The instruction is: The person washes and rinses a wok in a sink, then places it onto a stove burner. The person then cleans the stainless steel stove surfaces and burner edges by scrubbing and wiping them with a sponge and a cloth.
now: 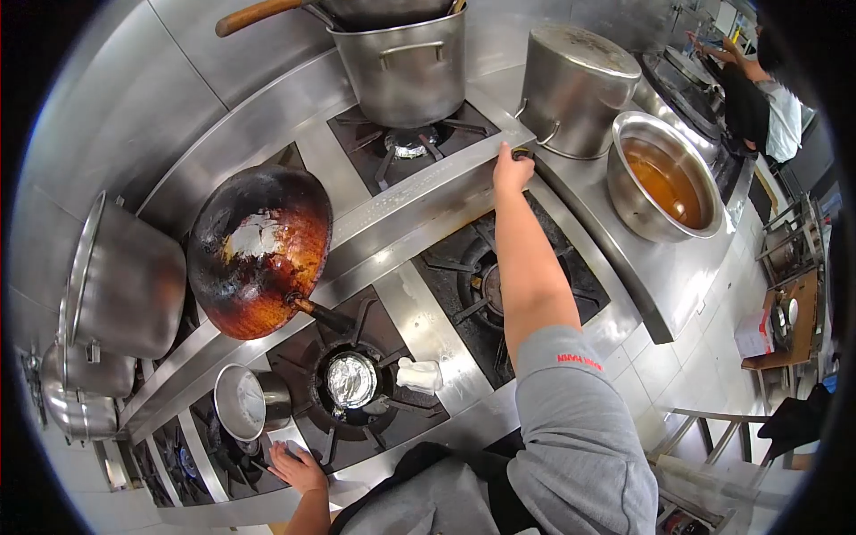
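My right hand [513, 169] is stretched out to the steel ledge behind the front burners, its fingers closed around a small dark thing I cannot make out. My left hand [299, 466] lies with its fingers spread at the stove's front edge, holding nothing. Just behind it, a small saucepan [278, 399] with whitish contents sits on a burner. A foil-covered burner centre [351, 379] and a folded white cloth [419, 375] are to its right. A blackened wok [259, 250] rests tilted, its handle towards the front burners.
A large pot [401, 80] stands on a rear burner. Right of it are an upturned pot [580, 89] and a bowl of amber liquid [664, 178]. Large pots [134, 276] line the left. Another person [776, 107] is at the far upper right.
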### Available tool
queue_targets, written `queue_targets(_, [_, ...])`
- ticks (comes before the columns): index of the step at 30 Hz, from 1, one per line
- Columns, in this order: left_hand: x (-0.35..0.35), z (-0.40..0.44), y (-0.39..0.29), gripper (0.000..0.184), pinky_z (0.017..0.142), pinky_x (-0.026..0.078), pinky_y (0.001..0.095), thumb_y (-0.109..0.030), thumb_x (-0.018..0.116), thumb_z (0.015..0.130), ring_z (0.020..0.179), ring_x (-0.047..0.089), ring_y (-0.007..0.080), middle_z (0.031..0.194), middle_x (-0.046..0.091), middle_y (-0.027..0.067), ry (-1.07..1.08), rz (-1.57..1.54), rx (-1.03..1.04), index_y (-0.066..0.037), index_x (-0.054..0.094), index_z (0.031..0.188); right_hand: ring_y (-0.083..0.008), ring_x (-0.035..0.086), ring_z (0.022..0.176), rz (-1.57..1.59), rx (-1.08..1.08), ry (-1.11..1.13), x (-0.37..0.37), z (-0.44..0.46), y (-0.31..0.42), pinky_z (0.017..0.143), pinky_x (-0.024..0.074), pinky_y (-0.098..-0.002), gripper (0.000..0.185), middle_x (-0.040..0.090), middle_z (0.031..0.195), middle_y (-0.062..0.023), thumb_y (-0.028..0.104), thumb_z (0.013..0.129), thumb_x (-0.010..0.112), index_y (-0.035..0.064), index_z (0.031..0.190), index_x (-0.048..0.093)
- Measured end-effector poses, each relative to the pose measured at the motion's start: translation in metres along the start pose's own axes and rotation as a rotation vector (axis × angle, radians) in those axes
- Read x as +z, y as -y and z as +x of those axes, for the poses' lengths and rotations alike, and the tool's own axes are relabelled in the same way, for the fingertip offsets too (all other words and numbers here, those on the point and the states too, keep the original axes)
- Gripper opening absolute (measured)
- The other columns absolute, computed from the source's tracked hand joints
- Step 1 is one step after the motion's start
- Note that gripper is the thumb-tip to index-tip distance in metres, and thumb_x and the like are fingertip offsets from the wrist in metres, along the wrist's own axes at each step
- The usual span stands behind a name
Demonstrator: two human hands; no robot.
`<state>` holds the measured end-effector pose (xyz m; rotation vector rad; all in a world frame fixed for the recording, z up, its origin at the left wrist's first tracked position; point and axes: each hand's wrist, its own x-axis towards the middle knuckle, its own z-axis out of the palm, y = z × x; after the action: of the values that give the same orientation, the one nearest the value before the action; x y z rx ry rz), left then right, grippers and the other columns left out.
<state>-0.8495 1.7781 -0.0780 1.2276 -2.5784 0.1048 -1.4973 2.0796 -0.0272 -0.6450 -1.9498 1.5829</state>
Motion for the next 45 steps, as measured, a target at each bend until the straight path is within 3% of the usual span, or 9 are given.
queue_targets(7, [-0.003, 0.001, -0.004, 0.039, 0.107, 0.013, 0.0563, -0.027, 0.045, 0.087, 0.129, 0.033, 0.0291, 0.131, 0.044, 0.0106, -0.008, -0.006, -0.026, -0.006, 0.043, 0.119, -0.0313, 0.056, 0.087, 0.012, -0.005, 0.084, -0.017, -0.013, 0.007, 0.076, 0.046, -0.0411, 0.043, 0.055, 0.099, -0.0196, 0.031, 0.078, 0.066, -0.0023, 0.099, 0.05])
queue_targets(9, [-0.002, 0.001, -0.004, 0.038, 0.107, 0.013, 0.0563, -0.027, 0.045, 0.087, 0.129, 0.033, 0.0289, 0.131, 0.044, 0.0105, -0.018, 0.001, -0.014, -0.005, 0.043, 0.119, -0.0243, 0.06, 0.076, 0.517, 0.23, 0.362, -0.036, -0.029, 0.014, 0.071, 0.0481, -0.0366, 0.019, 0.061, 0.087, -0.0111, 0.019, 0.084, 0.061, 0.0034, 0.09, 0.052])
queue_targets(21, [-0.004, 0.002, -0.005, 0.036, 0.106, 0.013, 0.0573, -0.021, 0.049, 0.083, 0.128, 0.034, 0.0277, 0.13, 0.043, 0.0111, -0.055, -0.037, 0.004, -0.005, 0.045, 0.116, -0.0255, 0.058, 0.088, 1.228, 0.391, 0.72, -0.109, -0.112, 0.026, 0.078, 0.0495, -0.0362, 0.037, 0.056, 0.102, -0.016, -0.01, 0.081, 0.046, 0.0003, 0.116, 0.043])
queue_targets(24, [-0.004, 0.002, -0.004, 0.036, 0.106, 0.013, 0.0576, -0.023, 0.048, 0.084, 0.128, 0.033, 0.028, 0.131, 0.042, 0.0115, -0.055, -0.053, 0.011, -0.005, 0.045, 0.115, -0.0223, 0.058, 0.088, 1.206, 0.407, 0.715, -0.111, -0.128, 0.025, 0.078, 0.0486, -0.0347, 0.042, 0.055, 0.105, -0.0154, -0.009, 0.078, 0.05, -0.0052, 0.119, 0.043])
queue_targets(28, [-0.012, 0.001, -0.01, 0.035, 0.105, 0.014, 0.0586, -0.023, 0.048, 0.083, 0.128, 0.033, 0.0285, 0.131, 0.041, 0.0113, -0.032, -0.067, -0.007, -0.006, 0.045, 0.114, -0.0168, 0.055, 0.09, 0.483, 0.219, 0.762, -0.117, -0.147, 0.015, 0.076, 0.0473, -0.0273, 0.03, 0.056, 0.101, -0.0132, 0.001, 0.075, 0.063, -0.005, 0.103, 0.056])
queue_targets(33, [-0.012, 0.001, -0.011, 0.036, 0.104, 0.016, 0.0594, -0.023, 0.048, 0.082, 0.127, 0.034, 0.0283, 0.131, 0.041, 0.01, -0.019, -0.043, -0.028, -0.007, 0.046, 0.114, -0.0266, 0.059, 0.069, -0.214, -0.87, 0.062, -0.118, -0.154, 0.002, 0.067, 0.0467, -0.0322, 0.024, 0.061, 0.084, -0.0146, 0.008, 0.076, 0.066, -0.0037, 0.095, 0.058])
queue_targets(34, [-0.012, 0.002, -0.012, 0.036, 0.104, 0.017, 0.0596, -0.023, 0.048, 0.082, 0.127, 0.034, 0.0283, 0.131, 0.042, 0.0097, -0.012, -0.045, -0.037, -0.007, 0.046, 0.114, -0.0266, 0.059, 0.069, -0.212, -0.863, 0.057, -0.119, -0.151, 0.008, 0.067, 0.0467, -0.0322, 0.024, 0.061, 0.084, -0.0146, 0.008, 0.076, 0.066, -0.0037, 0.095, 0.058])
queue_targets(36, [-0.011, 0.002, -0.011, 0.036, 0.104, 0.017, 0.0597, -0.023, 0.048, 0.082, 0.126, 0.035, 0.0284, 0.131, 0.042, 0.0096, -0.02, -0.045, -0.026, -0.007, 0.046, 0.114, -0.031, 0.059, 0.072, 0.095, -0.213, 0.387, -0.114, -0.135, 0.017, 0.07, 0.0467, -0.0337, 0.019, 0.061, 0.08, -0.0155, 0.007, 0.078, 0.062, -0.0035, 0.092, 0.057])
queue_targets(45, [-0.01, 0.003, -0.011, 0.037, 0.105, 0.016, 0.057, -0.024, 0.048, 0.082, 0.126, 0.035, 0.0292, 0.133, 0.041, 0.0095, 0.012, -0.064, -0.058, -0.009, 0.046, 0.116, -0.033, 0.059, 0.091, 0.114, -0.171, 0.001, 0.001, -0.152, 0.003, 0.084, 0.0451, -0.0381, 0.028, 0.062, 0.095, -0.021, -0.001, 0.075, 0.054, -0.0046, 0.102, 0.06])
